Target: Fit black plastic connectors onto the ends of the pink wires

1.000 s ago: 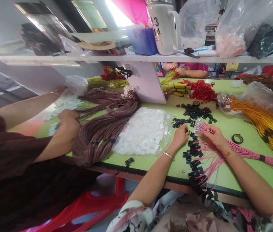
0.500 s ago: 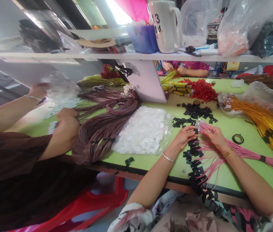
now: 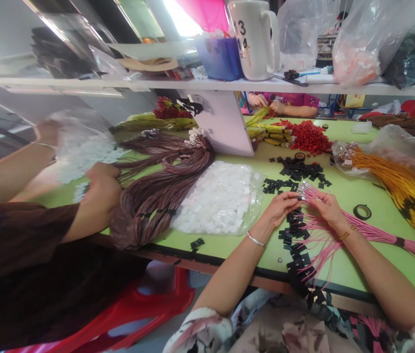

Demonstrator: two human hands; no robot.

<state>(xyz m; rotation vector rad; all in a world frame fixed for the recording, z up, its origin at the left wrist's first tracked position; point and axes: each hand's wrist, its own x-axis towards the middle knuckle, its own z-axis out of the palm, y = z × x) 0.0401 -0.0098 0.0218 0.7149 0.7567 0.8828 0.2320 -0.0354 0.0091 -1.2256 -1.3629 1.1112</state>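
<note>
My left hand pinches a small black connector housing between thumb and fingertips. Close beside it, my right hand is closed around a bundle of pink wires near their silvery terminal ends. The hands almost meet at those ends. The bundle trails right across the table, bound with black tape, while loose pink wires hang down below my right hand. A chain of black housings runs from under my left hand to the table's front edge. More black housings lie scattered behind the hands.
A bag of white connectors and brown wires lie to the left, where a co-worker's hands work. Yellow-orange wires and a tape roll are on the right. Red pieces lie farther back, under a shelf.
The black housing in my left hand has turned slightly at the wire ends; my right hand stays put. At the left, the co-worker's far hand has moved left with a clear bag.
</note>
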